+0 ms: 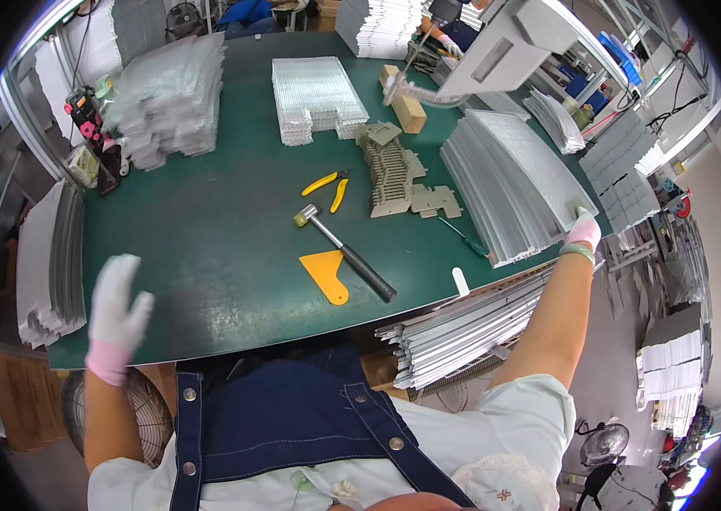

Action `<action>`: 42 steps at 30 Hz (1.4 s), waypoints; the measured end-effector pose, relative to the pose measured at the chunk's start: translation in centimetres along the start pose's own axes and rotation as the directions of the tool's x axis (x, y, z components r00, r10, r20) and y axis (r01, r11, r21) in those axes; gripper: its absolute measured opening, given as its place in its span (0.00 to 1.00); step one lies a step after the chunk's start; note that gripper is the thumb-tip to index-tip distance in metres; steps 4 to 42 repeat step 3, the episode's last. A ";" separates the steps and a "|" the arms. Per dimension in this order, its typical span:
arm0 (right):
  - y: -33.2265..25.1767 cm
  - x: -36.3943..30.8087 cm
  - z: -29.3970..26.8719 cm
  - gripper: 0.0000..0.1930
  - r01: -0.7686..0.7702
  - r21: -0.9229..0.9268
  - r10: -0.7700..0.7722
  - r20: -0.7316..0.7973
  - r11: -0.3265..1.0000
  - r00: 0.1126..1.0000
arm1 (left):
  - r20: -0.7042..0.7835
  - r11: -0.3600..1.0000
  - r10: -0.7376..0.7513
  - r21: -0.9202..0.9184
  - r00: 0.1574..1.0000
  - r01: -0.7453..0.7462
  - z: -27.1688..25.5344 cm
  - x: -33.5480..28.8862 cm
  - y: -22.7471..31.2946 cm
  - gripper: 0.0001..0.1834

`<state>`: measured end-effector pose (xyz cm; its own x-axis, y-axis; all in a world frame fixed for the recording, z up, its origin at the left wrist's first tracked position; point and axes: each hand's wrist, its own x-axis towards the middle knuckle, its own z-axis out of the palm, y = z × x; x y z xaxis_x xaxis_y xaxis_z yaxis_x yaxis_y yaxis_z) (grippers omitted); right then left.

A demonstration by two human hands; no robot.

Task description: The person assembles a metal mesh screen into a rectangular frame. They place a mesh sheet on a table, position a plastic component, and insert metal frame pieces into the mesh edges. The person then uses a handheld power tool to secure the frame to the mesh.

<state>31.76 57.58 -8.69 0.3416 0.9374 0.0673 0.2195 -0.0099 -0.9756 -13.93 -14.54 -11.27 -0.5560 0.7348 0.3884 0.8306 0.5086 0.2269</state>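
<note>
My right hand, in a white and pink glove with a green band at the wrist, is closed at the near right corner of a tall stack of silver-grey textured sheets. A finger lies on the top sheet; the others are partly hidden at its edge. My left hand, gloved alike, hovers empty over the table's left front edge, fingers apart. Near it stands another stack of grey sheets. Between my hands lie a hammer, a yellow scraper, yellow-handled pliers and a green-handled screwdriver.
On the green table are a pile of translucent sheets, notched silver panels, olive plastic pieces and a wooden block. A grey screen housing overhangs the back right. Metal strips sit below the front edge.
</note>
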 end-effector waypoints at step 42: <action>-4.5 -9.1 0.9 0.34 0.003 -0.669 -0.291 -0.320 0.743 0.902 | -0.176 0.931 -0.271 0.201 0.946 0.304 -4.4 -1.9 -13.1 0.29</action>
